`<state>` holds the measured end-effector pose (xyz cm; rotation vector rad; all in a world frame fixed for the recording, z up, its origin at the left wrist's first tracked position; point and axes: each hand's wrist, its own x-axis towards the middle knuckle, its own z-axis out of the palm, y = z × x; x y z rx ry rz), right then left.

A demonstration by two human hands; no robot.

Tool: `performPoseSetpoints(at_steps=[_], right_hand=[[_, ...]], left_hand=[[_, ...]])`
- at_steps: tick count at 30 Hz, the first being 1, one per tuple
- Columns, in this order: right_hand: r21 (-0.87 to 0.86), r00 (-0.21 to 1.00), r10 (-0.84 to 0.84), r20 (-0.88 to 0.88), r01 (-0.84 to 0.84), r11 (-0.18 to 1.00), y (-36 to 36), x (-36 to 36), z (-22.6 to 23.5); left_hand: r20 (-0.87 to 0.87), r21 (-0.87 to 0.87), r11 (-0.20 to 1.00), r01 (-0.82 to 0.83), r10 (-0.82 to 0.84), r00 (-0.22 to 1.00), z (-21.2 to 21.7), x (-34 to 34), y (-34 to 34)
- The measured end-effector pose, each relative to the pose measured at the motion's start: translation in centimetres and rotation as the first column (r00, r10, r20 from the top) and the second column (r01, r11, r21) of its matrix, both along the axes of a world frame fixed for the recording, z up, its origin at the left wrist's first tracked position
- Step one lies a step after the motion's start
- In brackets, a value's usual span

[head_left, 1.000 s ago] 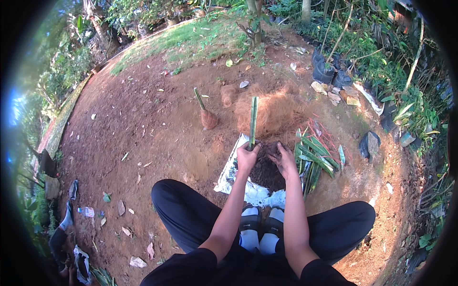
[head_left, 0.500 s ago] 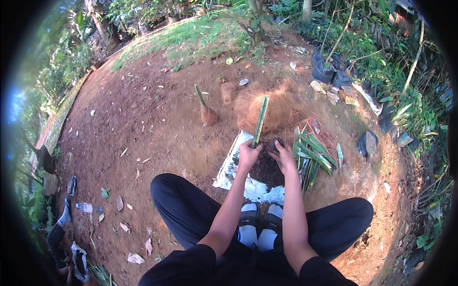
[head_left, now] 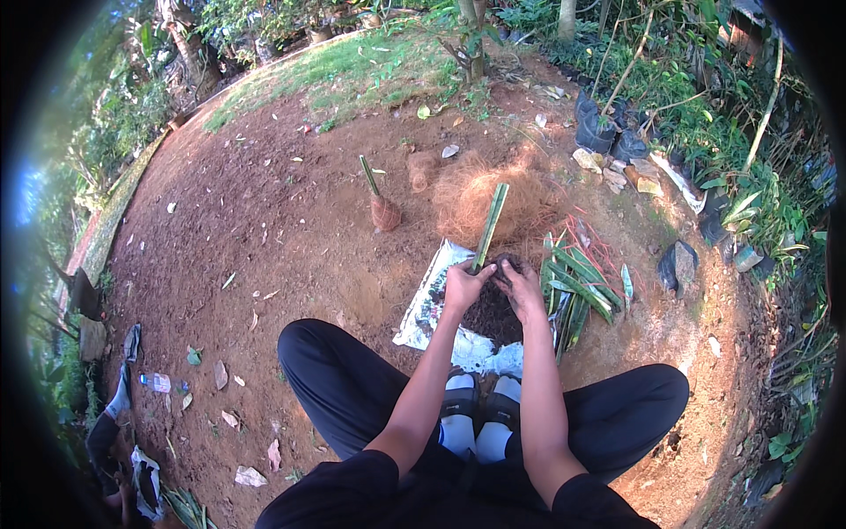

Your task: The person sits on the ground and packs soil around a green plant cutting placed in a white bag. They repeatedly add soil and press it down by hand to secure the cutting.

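Observation:
In my left hand [head_left: 464,286] I grip a long green leaf cutting [head_left: 491,225] with pale edges, its tip pointing up and away. Dark soil sits in the curled fingers of my right hand [head_left: 522,289], right beside the leaf's lower end. Below both hands lies a white plastic sack [head_left: 425,300], with a heap of dark soil [head_left: 493,317] on it. Just right of the sack is a pile of cut green leaves [head_left: 582,286]. Beyond my hands rests a mound of brown coconut fibre [head_left: 485,198]. The leaf's base is hidden by my fingers.
A fibre-wrapped ball with a leaf standing in it [head_left: 385,213] is on the bare earth ahead. Red string [head_left: 604,251] lies behind the leaf pile. Black plant bags [head_left: 595,128] and stones [head_left: 648,181] line the right side. Another person's leg [head_left: 106,432] shows at lower left.
The leaf has shifted slightly right and tilted that way, its tip lower in view. My hands have come closer together, the soil still in the right one.

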<state>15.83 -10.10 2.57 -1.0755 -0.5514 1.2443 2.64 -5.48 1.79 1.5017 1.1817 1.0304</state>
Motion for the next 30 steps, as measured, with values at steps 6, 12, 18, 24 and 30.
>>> performPoseSetpoints(at_steps=[6, 12, 18, 24, 30], right_hand=[[-0.007, 0.998, 0.028, -0.052, -0.028, 1.0, 0.0, 0.0, 0.0], [0.019, 0.997, 0.002, -0.077, 0.0, 1.0, 0.0, 0.5, -0.3], [0.002, 0.999, -0.007, -0.032, 0.007, 1.0, 0.0, 0.7, -0.7], [-0.015, 0.996, -0.078, -0.032, 0.077, 0.997, 0.0, 0.8, -0.9], [-0.027, 0.999, -0.049, 0.02, 0.049, 0.998, -0.3, 1.3, -0.8]], left_hand=[[0.061, 0.011, 1.0, 0.005, -0.005, 0.998, -0.5, 0.1, 0.0], [0.063, -0.021, 0.999, -0.029, 0.03, 0.998, -0.6, 0.2, 0.2], [0.052, 0.003, 1.0, -0.001, 0.001, 0.999, -0.5, 0.0, 0.1], [0.023, -0.029, 0.998, -0.055, 0.056, 0.998, -0.2, -0.2, 0.0], [0.132, -0.042, 0.995, -0.089, 0.093, 0.987, -0.2, -0.7, 0.2]])
